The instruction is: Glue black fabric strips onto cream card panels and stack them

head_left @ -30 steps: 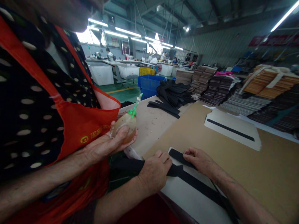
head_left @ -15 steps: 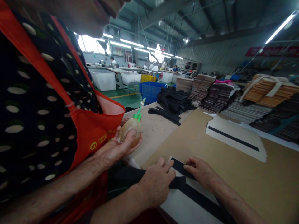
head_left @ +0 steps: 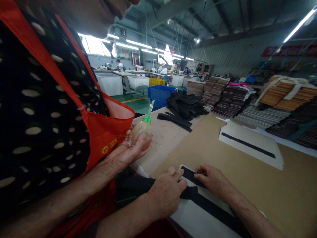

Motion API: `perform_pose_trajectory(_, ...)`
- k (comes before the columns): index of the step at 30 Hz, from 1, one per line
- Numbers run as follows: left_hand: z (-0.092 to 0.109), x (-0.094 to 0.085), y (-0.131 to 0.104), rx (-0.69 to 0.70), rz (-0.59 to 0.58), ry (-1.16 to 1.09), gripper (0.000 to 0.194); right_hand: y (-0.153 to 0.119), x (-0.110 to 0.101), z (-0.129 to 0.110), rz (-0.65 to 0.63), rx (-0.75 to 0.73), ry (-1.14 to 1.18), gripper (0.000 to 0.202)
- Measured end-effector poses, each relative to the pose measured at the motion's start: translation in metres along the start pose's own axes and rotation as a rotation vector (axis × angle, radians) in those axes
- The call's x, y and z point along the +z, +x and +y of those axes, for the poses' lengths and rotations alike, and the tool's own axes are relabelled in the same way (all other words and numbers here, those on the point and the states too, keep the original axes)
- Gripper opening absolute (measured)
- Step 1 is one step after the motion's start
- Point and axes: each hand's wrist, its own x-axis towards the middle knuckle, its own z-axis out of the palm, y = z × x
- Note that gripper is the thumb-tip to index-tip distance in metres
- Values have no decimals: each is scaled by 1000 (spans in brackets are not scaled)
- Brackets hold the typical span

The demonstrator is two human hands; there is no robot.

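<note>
My left hand [head_left: 164,193] is closed on black strips that run beneath it, one fingertip touching the upper end of a black strip [head_left: 189,174] on a pale panel [head_left: 182,166]. My right hand [head_left: 214,181] has thumb and fingers pinched at the edge of that same strip. Another black strip [head_left: 215,211] stretches across a second pale panel [head_left: 190,215] nearer to me. Left of my hands, a co-worker's hand [head_left: 138,145] holds a squeeze bottle [head_left: 137,130] of yellowish liquid with a green nozzle [head_left: 148,117], tilted upward.
A pale panel with a black strip [head_left: 247,144] rests on the brown board [head_left: 230,168]. Behind are a heap of black strips [head_left: 185,104], a blue crate [head_left: 160,94] and stacked pieces [head_left: 232,100]. At left stands the co-worker in an orange apron [head_left: 106,122].
The co-worker's body and the bottle have shifted slightly to the right, and the nozzle points a little higher. My hands stay almost in place on the strips.
</note>
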Motion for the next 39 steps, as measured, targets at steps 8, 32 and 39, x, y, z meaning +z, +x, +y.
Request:
perform_pose_trajectory(8, 0, -1, 3, -31, -31, -22, 22, -40, -64, 49, -391, 0, 296, 32)
perform_pose_trajectory(32, -8, 4, 7, -60, -30, -32, 41, -112, -33, 125, 256, 433, 515, 19)
perform_pose_trajectory(39, -10, 11, 7, -57, -18, -3, 43, -107, -24, 136, 305, 429, 468, 13)
